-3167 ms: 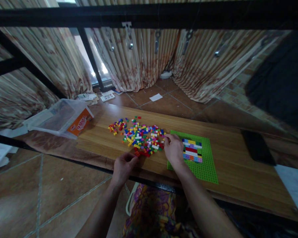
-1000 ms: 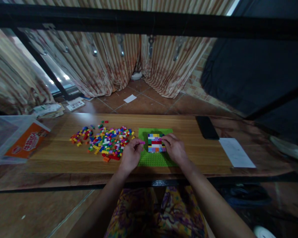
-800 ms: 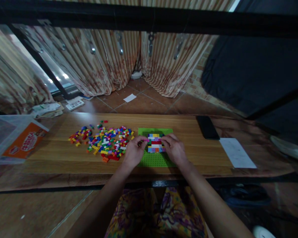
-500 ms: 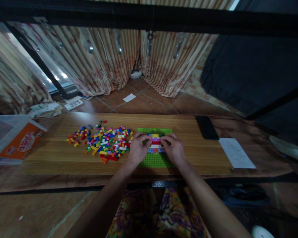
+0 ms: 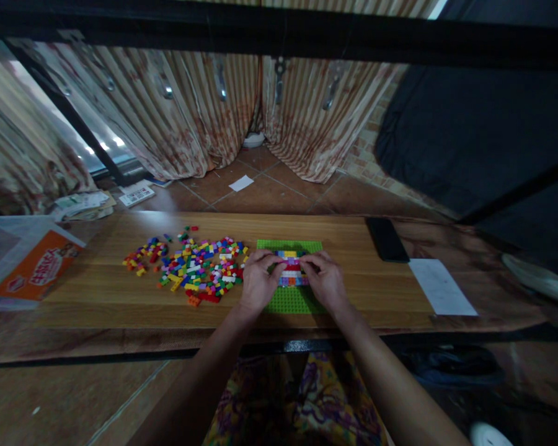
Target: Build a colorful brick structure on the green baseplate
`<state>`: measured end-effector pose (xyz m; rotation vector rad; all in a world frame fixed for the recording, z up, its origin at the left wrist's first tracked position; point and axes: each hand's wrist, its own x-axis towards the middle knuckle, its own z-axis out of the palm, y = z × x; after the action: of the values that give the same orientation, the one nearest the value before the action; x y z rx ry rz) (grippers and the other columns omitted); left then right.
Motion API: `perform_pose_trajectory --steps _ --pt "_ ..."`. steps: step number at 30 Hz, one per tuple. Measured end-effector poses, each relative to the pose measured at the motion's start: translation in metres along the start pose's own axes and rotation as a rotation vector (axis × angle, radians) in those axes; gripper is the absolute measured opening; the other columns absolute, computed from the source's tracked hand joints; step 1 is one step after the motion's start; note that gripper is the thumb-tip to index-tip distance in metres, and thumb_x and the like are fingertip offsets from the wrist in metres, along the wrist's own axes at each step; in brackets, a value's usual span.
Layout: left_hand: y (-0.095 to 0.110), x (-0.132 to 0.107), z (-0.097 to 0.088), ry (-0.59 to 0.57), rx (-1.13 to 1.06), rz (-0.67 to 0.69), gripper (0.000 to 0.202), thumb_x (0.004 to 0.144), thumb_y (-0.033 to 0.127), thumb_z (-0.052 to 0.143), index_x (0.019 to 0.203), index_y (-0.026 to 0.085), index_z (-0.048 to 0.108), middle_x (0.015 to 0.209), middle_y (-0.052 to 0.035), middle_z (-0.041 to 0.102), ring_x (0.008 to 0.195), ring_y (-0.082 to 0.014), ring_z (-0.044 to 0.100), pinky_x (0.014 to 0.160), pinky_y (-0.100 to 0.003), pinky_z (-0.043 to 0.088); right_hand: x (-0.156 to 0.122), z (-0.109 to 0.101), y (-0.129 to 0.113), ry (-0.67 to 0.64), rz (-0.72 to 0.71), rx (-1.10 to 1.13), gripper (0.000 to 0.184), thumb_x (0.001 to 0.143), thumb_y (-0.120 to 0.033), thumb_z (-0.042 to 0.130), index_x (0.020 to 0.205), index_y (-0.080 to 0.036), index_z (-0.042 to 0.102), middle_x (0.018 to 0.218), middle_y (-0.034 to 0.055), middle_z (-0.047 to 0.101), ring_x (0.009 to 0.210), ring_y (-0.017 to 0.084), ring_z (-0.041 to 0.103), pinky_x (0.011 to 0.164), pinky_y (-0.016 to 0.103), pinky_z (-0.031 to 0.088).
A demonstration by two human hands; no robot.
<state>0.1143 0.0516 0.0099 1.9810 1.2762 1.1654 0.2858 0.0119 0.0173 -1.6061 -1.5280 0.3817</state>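
A green baseplate (image 5: 291,303) lies on the wooden board, carrying rows of building bricks (image 5: 292,274) in yellow, purple, red, white, blue and orange. At the left end of these rows, my left hand (image 5: 259,279) is closed, thumb and fingertips pressed on the bricks. My right hand (image 5: 328,279) grips their right end in the same way, its thumb and index finger near the red row. Both hands cover the ends of the rows, so the outermost bricks are hidden.
Many loose coloured bricks (image 5: 199,266) are spread left of the baseplate on the wooden board (image 5: 121,310). A clear box with an orange label (image 5: 39,266) stands at the far left. A black phone (image 5: 387,240) and a white paper sheet (image 5: 441,287) lie at the right.
Both hands stay at the same bricks, with only slight finger movement. The whole view has shifted a little.
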Motion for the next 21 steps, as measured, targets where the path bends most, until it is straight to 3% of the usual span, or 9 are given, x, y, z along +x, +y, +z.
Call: perform_pose_trajectory --steps 11,21 --pt "-0.003 -0.001 0.019 0.154 -0.235 -0.188 0.008 0.079 0.025 0.067 0.074 0.02 0.072 0.08 -0.0028 0.066 0.082 -0.0158 0.06 0.081 -0.031 0.048 0.0 0.001 0.002 0.005 0.019 0.046 0.02 0.087 -0.031 0.057 0.085 -0.021 0.073 0.084 0.0048 0.066 0.079 0.018 0.063 0.076 0.031 0.049" --pt "-0.004 0.011 0.018 0.113 -0.207 -0.32 0.017 0.073 0.022 0.071 0.087 0.016 0.066 0.088 -0.0034 0.067 0.082 -0.0145 0.062 0.081 -0.029 0.049 0.007 0.002 0.008 0.032 0.033 0.09 0.017 0.083 -0.033 0.061 0.079 -0.023 0.075 0.085 0.0045 0.063 0.084 0.02 0.061 0.079 0.033 0.048"
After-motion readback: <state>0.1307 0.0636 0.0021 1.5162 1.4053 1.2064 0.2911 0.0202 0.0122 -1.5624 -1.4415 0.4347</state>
